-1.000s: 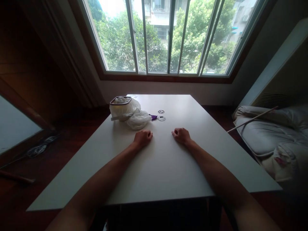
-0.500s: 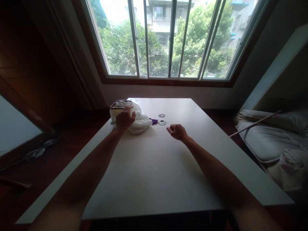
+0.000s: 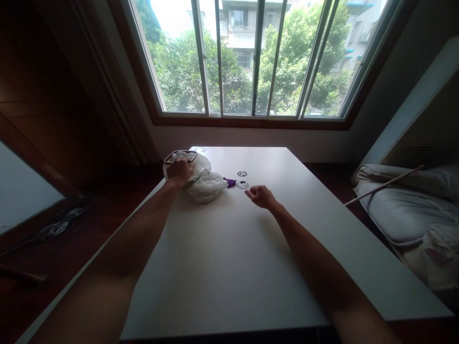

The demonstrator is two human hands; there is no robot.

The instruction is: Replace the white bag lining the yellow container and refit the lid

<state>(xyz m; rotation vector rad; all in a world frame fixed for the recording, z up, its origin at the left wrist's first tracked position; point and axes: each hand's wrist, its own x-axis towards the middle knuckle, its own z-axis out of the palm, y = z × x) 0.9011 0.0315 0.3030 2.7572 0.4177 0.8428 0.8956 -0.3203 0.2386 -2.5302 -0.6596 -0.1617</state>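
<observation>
My left hand (image 3: 180, 171) reaches to the far left of the white table (image 3: 229, 267) and grips the side of a pale lidded container (image 3: 179, 158) with a dark rim. A crumpled white plastic bag (image 3: 207, 183) lies against the container, just right of that hand. My right hand (image 3: 260, 196) rests loosely curled on the table near the middle, holding nothing. Just beyond its fingers lie two small round rings (image 3: 243, 184) and a small purple object (image 3: 230, 181).
A large barred window (image 3: 251, 57) fills the far wall, with trees outside. At the right, bedding (image 3: 401, 205) is piled on the floor with a thin stick (image 3: 383, 184) lying across it. Dark wooden floor with cables (image 3: 53, 229) lies to the left.
My left hand left the table's middle, reached forward-left and closed on the container. My right hand slid slightly forward toward the rings. The view shifted a little closer to the table.
</observation>
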